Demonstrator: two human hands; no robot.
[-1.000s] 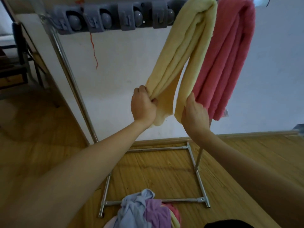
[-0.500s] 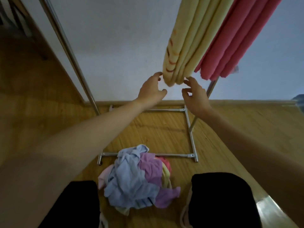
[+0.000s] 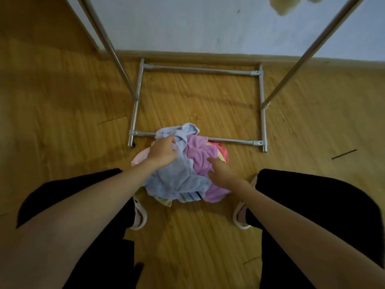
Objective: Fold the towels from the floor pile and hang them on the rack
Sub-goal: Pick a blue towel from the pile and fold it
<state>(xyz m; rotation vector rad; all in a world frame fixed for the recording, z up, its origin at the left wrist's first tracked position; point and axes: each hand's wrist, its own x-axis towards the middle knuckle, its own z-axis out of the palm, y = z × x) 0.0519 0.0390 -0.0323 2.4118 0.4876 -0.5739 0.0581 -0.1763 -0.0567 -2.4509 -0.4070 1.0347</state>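
- Head view: we look straight down at a crumpled pile of soft towels (image 3: 183, 163) lying on the wooden plank floor (image 3: 62, 105), its far edge over the near bottom bar of the silver metal tube rack (image 3: 263, 113).
- Our left hand (image 3: 163, 152) sits on the pale blue terry towel (image 3: 177, 174) at the top of the pile — its fingers are curled into the cloth, gripping a bunch of it.
- Our right hand (image 3: 221, 170) rests on the lilac purple towel (image 3: 200, 152) just beside the blue one; the fingers lie spread and fairly straight, pressing on the fabric rather than clamped on it.
- A coral pink towel (image 3: 220, 148) and a pale pink one (image 3: 138, 158) peek from the pile's edges.
- The fluffy cream-yellow towel (image 3: 281, 5) hangs at the top edge — only its lower end shows.
- Black trouser legs (image 3: 312, 205) and white sandals (image 3: 138, 217) flank the pile.
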